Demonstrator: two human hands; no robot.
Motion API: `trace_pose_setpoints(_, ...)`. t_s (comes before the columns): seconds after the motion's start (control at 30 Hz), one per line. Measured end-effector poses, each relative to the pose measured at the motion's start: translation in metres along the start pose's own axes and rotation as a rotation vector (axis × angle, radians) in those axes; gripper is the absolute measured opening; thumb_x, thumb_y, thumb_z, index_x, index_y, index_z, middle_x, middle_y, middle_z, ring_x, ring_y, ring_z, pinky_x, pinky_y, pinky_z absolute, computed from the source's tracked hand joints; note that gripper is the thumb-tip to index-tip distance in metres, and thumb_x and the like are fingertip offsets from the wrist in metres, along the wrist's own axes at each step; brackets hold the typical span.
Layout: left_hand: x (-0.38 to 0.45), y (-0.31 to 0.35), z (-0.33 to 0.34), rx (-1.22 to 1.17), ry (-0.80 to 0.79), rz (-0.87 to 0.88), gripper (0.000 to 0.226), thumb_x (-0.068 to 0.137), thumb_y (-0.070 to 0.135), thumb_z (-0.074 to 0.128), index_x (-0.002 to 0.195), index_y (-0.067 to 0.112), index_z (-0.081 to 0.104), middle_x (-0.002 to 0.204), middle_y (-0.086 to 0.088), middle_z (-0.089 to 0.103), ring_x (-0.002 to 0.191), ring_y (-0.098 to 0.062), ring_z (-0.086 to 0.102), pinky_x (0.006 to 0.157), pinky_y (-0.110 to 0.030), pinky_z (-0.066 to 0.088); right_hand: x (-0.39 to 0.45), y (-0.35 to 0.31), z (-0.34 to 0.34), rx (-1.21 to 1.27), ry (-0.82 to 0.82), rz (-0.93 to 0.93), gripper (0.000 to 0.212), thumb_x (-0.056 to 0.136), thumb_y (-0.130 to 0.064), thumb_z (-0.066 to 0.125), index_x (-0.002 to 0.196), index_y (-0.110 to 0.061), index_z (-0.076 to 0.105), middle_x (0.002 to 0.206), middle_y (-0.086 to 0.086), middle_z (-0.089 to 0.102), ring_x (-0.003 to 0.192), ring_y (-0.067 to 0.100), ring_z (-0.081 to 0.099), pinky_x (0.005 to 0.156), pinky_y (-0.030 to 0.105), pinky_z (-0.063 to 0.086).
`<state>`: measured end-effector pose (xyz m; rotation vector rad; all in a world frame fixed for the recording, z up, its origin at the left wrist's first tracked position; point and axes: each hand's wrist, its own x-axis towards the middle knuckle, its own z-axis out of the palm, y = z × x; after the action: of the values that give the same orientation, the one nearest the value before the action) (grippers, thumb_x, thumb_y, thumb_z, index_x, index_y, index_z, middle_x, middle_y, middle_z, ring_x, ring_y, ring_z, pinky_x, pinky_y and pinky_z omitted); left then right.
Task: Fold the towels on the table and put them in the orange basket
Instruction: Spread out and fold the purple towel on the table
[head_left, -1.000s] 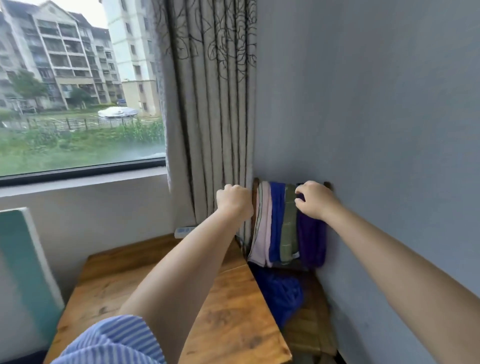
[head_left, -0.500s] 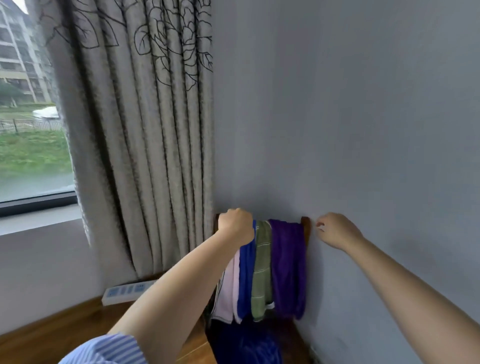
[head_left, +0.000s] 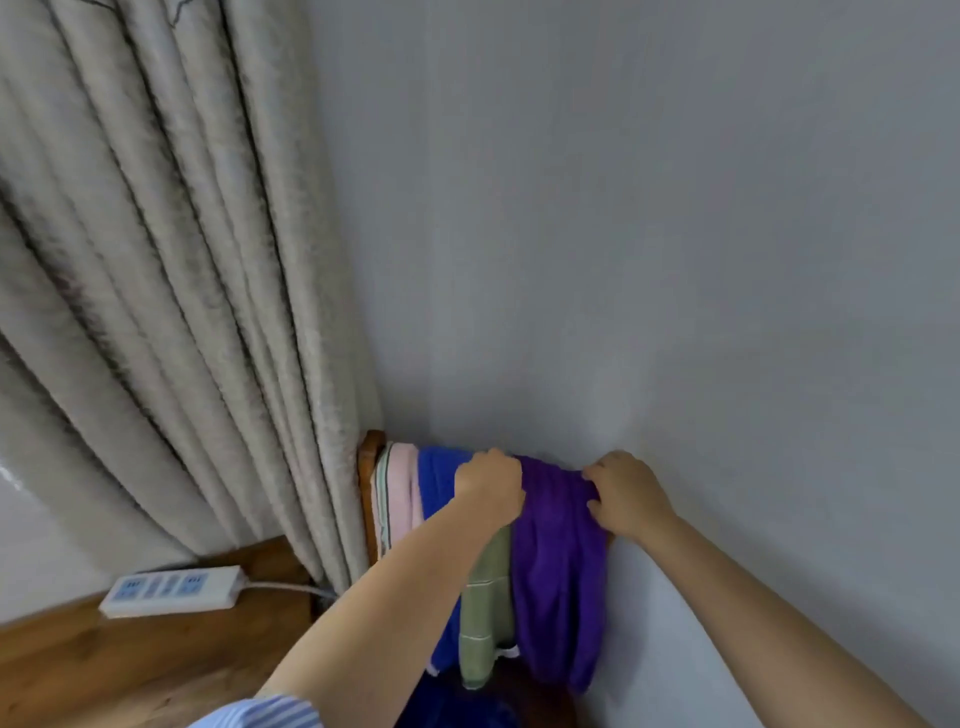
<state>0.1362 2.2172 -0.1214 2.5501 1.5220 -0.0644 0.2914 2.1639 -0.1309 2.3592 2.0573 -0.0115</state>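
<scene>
Several towels hang side by side over the top rail of a wooden chair back (head_left: 370, 467) against the wall: a pink towel (head_left: 401, 488), a blue towel (head_left: 437, 483), a green towel (head_left: 485, 597) and a purple towel (head_left: 558, 571). My left hand (head_left: 491, 486) grips the left top edge of the purple towel, over the green one. My right hand (head_left: 626, 493) grips the purple towel's bunched right top edge. The orange basket is out of view.
A beige curtain (head_left: 182, 286) hangs left of the chair. A white power strip (head_left: 174, 590) lies on the wooden table (head_left: 130, 665) at the lower left. A grey wall (head_left: 675, 234) fills the right side. More blue cloth (head_left: 452, 706) lies on the chair seat.
The view has swung right and closer to the chair. My right hand came back from the wall onto the purple towel, and my left hand shifted right from the blue towel to the purple one.
</scene>
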Motion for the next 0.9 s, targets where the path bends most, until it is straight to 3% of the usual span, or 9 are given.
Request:
trace_pose_setpoints(0.17,0.038,0.001,0.029,-0.121,0.031,-0.054,0.047,0.091,0.041,0.049,0.123,0.006,0.050,0.124,-0.012,0.047,0.119,-0.026,0.042,0.094,-0.036,0.043,0.025,0.009,0.032,-0.006,0.071,-0.009,0.032,0.082,-0.011,0.049,0.112,-0.009,0.060,0.116,0.007,0.060,0.122,0.021,0.041,0.102,0.033,0.027)
trace_pose_setpoints(0.23,0.044,0.002,0.034,-0.099,0.084,-0.034,0.047,0.091,0.044,0.048,0.119,0.008,0.054,0.120,-0.011,0.050,0.116,-0.025,0.044,0.093,-0.034,0.041,0.026,0.013,0.035,0.016,0.254,-0.082,0.018,0.062,-0.008,0.071,0.080,-0.005,0.071,0.082,0.011,0.069,0.097,0.027,0.060,0.090,0.037,0.042)
trace_pose_setpoints(0.27,0.048,0.004,0.037,-0.083,0.103,-0.023,0.044,0.092,0.043,0.047,0.116,0.008,0.056,0.118,-0.010,0.051,0.114,-0.024,0.045,0.092,-0.033,0.040,0.026,0.014,0.035,-0.008,0.305,-0.119,0.020,0.043,-0.009,0.082,0.059,-0.008,0.070,0.062,0.007,0.067,0.076,0.026,0.066,0.076,0.036,0.052)
trace_pose_setpoints(0.33,0.052,0.008,0.043,-0.093,0.145,-0.015,0.038,0.094,0.037,0.044,0.109,0.007,0.060,0.116,-0.010,0.052,0.111,-0.023,0.046,0.092,-0.032,0.038,0.026,0.015,0.036,-0.005,0.358,-0.148,0.030,0.020,-0.012,0.087,0.041,-0.015,0.064,0.044,-0.002,0.058,0.054,0.020,0.063,0.059,0.029,0.055)
trace_pose_setpoints(0.47,0.056,0.017,0.051,-0.220,0.240,-0.047,0.030,0.095,0.024,0.042,0.102,0.005,0.064,0.111,-0.010,0.055,0.106,-0.022,0.049,0.087,-0.030,0.038,0.025,0.018,0.043,0.089,0.381,-0.192,0.030,0.022,-0.008,0.087,0.039,-0.015,0.063,0.044,-0.002,0.055,0.053,0.018,0.063,0.063,0.031,0.055)
trace_pose_setpoints(0.67,0.055,0.019,0.046,-0.283,0.214,-0.104,0.028,0.095,0.019,0.041,0.098,-0.001,0.061,0.112,-0.014,0.054,0.106,-0.026,0.050,0.087,-0.032,0.039,0.022,0.021,0.043,0.176,0.435,-0.214,0.031,0.024,-0.002,0.085,0.040,-0.015,0.062,0.044,-0.001,0.055,0.051,0.017,0.062,0.068,0.022,0.051)
trace_pose_setpoints(0.9,0.034,0.003,0.001,-0.348,0.252,-0.190,0.030,0.095,0.017,0.041,0.099,-0.007,0.059,0.112,-0.022,0.056,0.110,-0.033,0.050,0.088,-0.036,0.039,0.010,0.024,-0.003,0.241,0.522,-0.148,0.030,0.028,0.010,0.083,0.041,-0.005,0.060,0.041,0.010,0.054,0.040,0.025,0.057,0.044,0.026,0.049)
